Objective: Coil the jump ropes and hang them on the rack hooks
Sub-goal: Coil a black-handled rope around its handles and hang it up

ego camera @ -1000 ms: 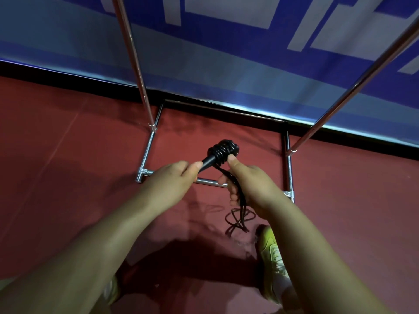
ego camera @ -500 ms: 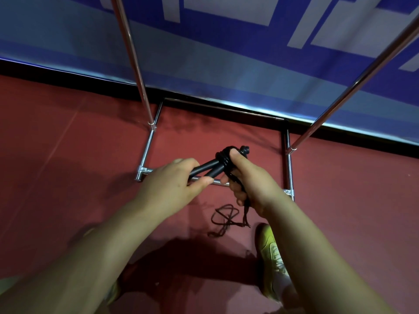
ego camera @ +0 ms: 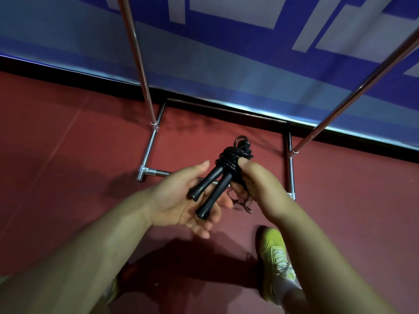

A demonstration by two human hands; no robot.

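A black jump rope point(ego camera: 234, 156) is wound into a tight coil around the tops of its two black handles point(ego camera: 212, 188). My right hand point(ego camera: 254, 184) grips the coil, thumb pressed on the wraps, and a short loop of rope hangs below its fingers. My left hand point(ego camera: 181, 200) lies palm up under the handles with its fingers spread, and the handle ends rest over it. The chrome rack point(ego camera: 145, 91) stands just beyond my hands. Only its base and two uprights show; no hooks are in view.
The rack's base frame point(ego camera: 291, 175) sits on the red floor against a blue and white banner wall point(ego camera: 226, 41). My yellow-green shoe point(ego camera: 275, 257) is at the lower right, close to the rack's front bar.
The loose rope tail that hung toward the floor is now wound up onto the handles. My left hand has let go of the handles and opened beneath them.
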